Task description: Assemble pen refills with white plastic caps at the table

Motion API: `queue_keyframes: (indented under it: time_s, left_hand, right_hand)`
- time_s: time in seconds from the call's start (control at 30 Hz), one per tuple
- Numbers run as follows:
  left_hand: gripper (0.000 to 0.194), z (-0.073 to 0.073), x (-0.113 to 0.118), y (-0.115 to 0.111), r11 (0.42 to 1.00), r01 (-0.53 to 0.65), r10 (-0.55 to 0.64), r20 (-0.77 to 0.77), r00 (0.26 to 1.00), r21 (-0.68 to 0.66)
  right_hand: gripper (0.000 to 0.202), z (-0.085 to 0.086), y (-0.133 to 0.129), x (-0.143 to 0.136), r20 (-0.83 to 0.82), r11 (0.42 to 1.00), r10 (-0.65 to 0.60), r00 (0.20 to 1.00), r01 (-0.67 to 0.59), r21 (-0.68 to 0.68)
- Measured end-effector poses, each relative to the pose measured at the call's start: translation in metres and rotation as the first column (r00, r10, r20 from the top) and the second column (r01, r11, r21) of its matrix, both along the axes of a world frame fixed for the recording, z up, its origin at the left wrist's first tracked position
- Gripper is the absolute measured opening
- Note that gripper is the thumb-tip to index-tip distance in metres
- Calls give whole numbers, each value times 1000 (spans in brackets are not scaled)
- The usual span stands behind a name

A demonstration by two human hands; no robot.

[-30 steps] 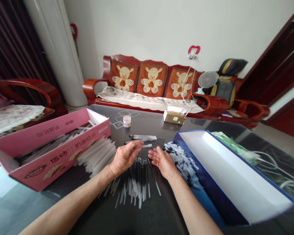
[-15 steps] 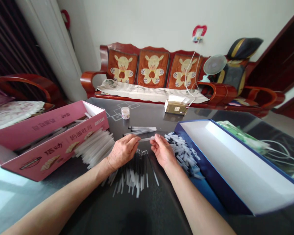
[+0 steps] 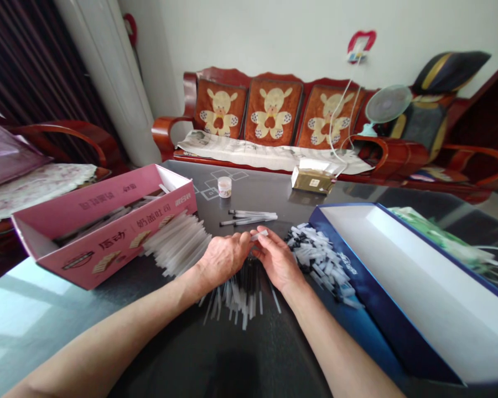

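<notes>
Two bare hands meet above a glossy black table, fingertips almost touching. The left hand is closed with its fingers pinched on a slender translucent white plastic piece; the right hand grips the same piece between thumb and fingers, its remaining fingers curled. The piece thus lies between the hands, raised above a loose fan of thin black-and-clear rods; its far end is hidden by the left fingers. A sheaf of translucent straight tubes lies beside the left hand, and a heap of short white and black plastic caps beside the right. For good handling, the pinch should probably be light and close to the join, both hands kept in one line, and any push made straight along the axis, since a tilted thin part could bend or slip.
</notes>
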State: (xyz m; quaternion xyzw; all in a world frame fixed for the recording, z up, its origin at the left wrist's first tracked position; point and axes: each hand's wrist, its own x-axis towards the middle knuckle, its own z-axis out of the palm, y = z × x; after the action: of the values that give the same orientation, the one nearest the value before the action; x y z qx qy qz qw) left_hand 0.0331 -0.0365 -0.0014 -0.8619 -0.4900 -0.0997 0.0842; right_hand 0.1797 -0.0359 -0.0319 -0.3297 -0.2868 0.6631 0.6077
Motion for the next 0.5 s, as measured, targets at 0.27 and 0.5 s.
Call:
queue_keyframes:
  time_s: [0.27,0.5]
  left_hand:
    - [32,0,3,-5,999,8,-10,-50,999,-39]
    - [29,9,6,-8,984,11,9,107,994,-178]
  right_hand:
    - [22,5,-7,-11,4,995,-98,995,98,-33]
    - [25,12,-7,-10,2,991,-133,991,133,-10]
